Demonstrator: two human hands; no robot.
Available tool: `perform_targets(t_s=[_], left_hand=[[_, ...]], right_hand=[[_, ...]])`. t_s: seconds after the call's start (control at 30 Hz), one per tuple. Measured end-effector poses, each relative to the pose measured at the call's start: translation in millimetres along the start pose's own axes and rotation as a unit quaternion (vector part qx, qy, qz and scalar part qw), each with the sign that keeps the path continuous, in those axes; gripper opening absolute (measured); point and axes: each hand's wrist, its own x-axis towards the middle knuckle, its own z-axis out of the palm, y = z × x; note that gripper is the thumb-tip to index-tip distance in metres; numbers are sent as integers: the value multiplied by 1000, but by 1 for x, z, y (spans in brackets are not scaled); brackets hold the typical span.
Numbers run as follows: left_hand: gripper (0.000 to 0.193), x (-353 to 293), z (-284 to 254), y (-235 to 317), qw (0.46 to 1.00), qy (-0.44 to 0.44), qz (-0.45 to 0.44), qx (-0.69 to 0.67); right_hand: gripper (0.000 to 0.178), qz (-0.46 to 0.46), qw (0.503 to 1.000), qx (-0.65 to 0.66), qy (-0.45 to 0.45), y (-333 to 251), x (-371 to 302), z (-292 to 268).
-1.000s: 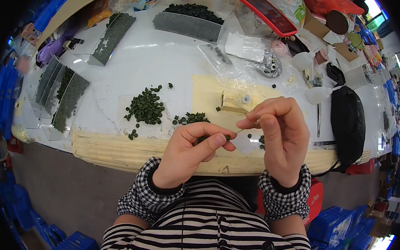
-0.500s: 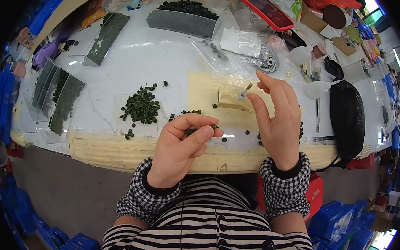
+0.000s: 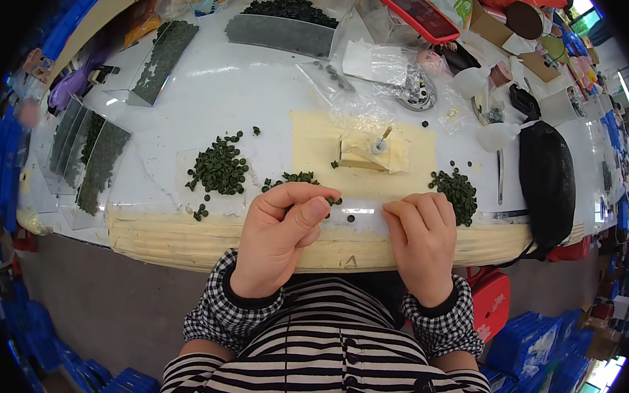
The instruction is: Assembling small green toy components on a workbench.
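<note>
My left hand pinches a small dark green round piece between thumb and forefinger. Just right of it, my right hand hovers near the front edge with fingers bent together; its fingertips hide whatever they may hold. A small block wrapped in yellowish tape stands on a yellow sheet, with a thin upright pin in a whitish base on it. Similar green pieces form a pile on the left, a smaller cluster beyond my left hand, and another pile beyond my right.
Clear bins of green pieces stand at the back and a divided one at the left. A red-edged phone, plastic bags and a black pouch occupy the right side. Padded tape lines the front edge.
My right hand has come down from beside the pin toward the front edge, and its spread fingers have closed together. The right pile is now uncovered. My left hand stays nearly in place.
</note>
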Motion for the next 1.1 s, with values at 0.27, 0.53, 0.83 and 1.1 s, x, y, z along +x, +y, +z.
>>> perform_targets(t_s=[0.27, 0.53, 0.83, 1.1], left_hand=[[15, -2, 14, -3, 997, 7, 52, 52], [19, -3, 15, -11, 982, 15, 128, 136], [21, -1, 11, -16, 954, 23, 197, 226], [20, -2, 12, -17, 945, 38, 214, 246]], right_hand=[[14, 165, 894, 414, 52, -20, 5, -5], [16, 241, 748, 619, 9, -36, 10, -1], [15, 238, 748, 619, 26, -37, 5, 7], [16, 147, 849, 495, 112, -41, 5, 15]])
